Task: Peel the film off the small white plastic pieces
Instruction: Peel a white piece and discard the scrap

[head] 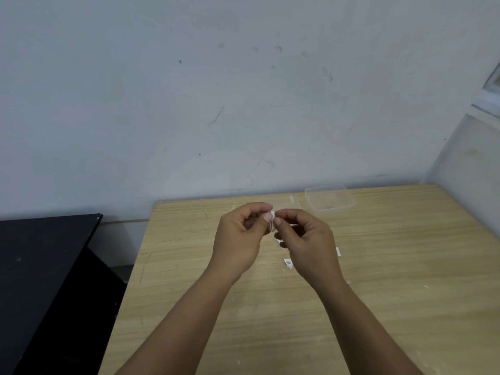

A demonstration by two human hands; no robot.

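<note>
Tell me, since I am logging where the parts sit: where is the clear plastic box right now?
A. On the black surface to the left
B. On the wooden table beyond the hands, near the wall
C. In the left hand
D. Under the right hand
B: the clear plastic box stands on the wooden table past both hands, close to the wall, while the left hand and right hand pinch a small white piece.

Clear tub [329, 200] on wooden table [405, 293]
</note>
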